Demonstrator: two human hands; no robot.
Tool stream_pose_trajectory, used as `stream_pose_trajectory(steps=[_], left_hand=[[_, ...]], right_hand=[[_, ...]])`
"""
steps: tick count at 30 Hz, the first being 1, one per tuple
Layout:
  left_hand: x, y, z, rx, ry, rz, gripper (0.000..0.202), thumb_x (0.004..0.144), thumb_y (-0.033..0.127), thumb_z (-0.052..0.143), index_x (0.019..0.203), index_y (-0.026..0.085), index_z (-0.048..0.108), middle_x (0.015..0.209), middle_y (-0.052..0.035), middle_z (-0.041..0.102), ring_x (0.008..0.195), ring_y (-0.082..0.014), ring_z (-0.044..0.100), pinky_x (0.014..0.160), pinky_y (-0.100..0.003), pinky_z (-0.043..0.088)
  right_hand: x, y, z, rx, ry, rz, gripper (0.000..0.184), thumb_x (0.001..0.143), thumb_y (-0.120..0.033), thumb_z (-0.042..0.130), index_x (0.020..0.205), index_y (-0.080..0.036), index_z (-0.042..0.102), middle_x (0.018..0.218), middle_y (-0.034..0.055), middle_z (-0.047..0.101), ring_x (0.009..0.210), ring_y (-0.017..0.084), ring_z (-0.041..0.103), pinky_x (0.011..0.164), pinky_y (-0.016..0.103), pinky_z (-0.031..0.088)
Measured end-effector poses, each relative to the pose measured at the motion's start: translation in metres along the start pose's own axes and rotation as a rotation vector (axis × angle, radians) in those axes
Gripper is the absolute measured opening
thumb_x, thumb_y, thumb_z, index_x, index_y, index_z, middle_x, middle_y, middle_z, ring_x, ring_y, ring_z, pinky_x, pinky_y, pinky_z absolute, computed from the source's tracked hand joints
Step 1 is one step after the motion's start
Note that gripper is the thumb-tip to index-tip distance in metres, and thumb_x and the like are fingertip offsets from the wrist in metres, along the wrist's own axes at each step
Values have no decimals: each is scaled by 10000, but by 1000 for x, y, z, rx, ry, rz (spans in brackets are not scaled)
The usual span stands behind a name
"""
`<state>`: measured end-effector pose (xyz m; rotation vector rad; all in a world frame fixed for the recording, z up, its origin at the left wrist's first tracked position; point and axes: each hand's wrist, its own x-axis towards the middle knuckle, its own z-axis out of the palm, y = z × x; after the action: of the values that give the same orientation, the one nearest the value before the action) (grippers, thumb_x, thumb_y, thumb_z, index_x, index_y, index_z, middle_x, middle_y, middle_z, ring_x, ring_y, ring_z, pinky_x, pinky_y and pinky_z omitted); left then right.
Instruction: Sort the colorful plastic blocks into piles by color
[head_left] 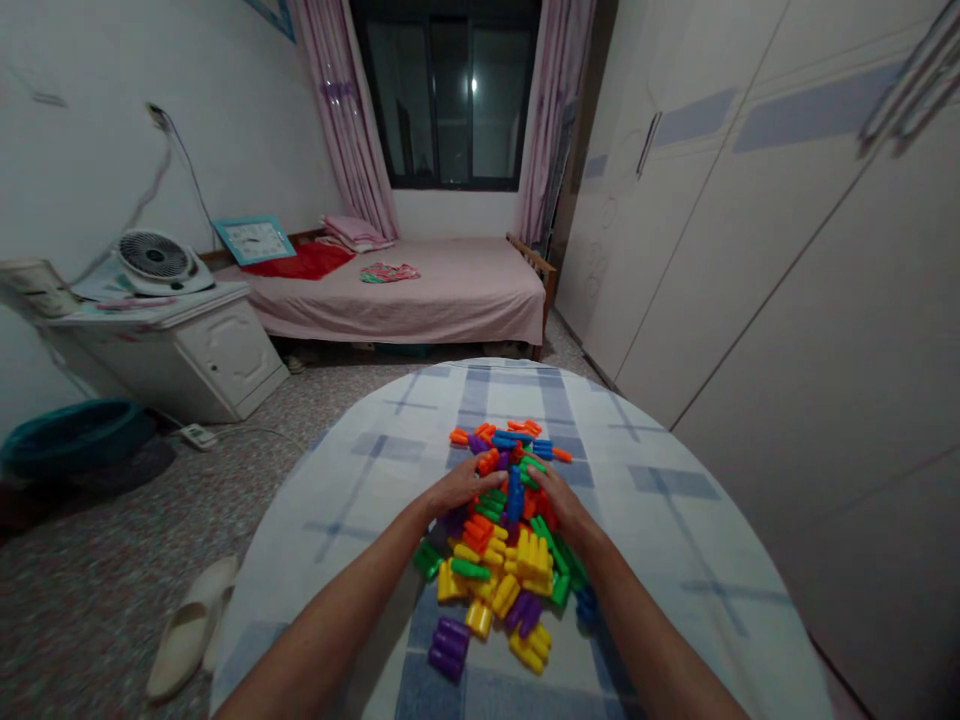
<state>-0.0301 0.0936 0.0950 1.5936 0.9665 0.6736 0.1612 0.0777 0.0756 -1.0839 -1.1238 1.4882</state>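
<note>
A heap of small plastic building blocks (510,545) in orange, yellow, green, blue and purple lies on a round table with a white and blue checked cloth (660,520). My left hand (461,487) rests on the left side of the heap, fingers curved over orange and green pieces. My right hand (559,497) lies on the right side, fingers bent down onto the blocks. Both hands touch the pile near its middle; whether either grips a single piece is hidden. A purple block (448,648) lies apart at the near edge.
A bed with a pink sheet (420,285) stands under the dark window. A white cabinet (187,350) with a fan (157,260) is at the left. Wardrobe doors (787,300) fill the right. Slippers (191,625) and a teal basin (71,435) sit on the floor.
</note>
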Motion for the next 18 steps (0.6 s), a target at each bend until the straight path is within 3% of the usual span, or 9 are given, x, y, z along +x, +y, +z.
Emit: stream_pose_trajectory(steps=[4,7,11,13,15,18], left_hand=[[-15,8,-1,141,89,143,580,736,468,684,1228,185,563,1201,-90,593,1095,-252,547,983,-399,415],[-41,16,-6,277,10,253,549,714,433,722,1206,226,595,1300,-91,521,1209,-263,472,1061,-406,344],[-84,26,-14,342,-119,230,608,695,460,734,1254,287,568,1448,-72,374,1328,-285,350,1114,-430,276],[-104,24,-19,338,-39,159,626,713,474,711,1289,302,535,1462,-67,355,1347,-290,324,1113,-439,281],[-124,13,-25,343,143,36,634,741,489,670,1320,293,498,1447,-82,368,1313,-292,373,1064,-444,360],[-147,-17,-34,355,363,-187,689,740,528,632,1339,235,461,1337,-113,461,1126,-275,527,920,-438,483]], right_hand=[[-16,-18,3,5,-52,-50,573,728,-478,657,1256,-292,534,1278,18,579,1144,237,551,1002,415,409],[-36,-38,-2,-133,-132,-129,493,758,-475,640,1211,-286,585,1267,24,587,1171,247,525,1026,428,379],[-68,-57,-15,-410,-258,-206,372,788,-484,602,1076,-261,679,1251,48,593,1220,249,478,1079,430,310],[-86,-58,-27,-520,-191,-201,381,797,-496,573,1085,-269,675,1299,55,554,1248,247,452,1075,430,318],[-106,-51,-46,-626,7,-140,439,777,-525,555,1128,-278,649,1309,69,537,1221,251,476,1020,430,387],[-132,-33,-76,-750,267,92,569,688,-590,577,1141,-250,637,1110,102,639,958,256,624,834,416,507]])
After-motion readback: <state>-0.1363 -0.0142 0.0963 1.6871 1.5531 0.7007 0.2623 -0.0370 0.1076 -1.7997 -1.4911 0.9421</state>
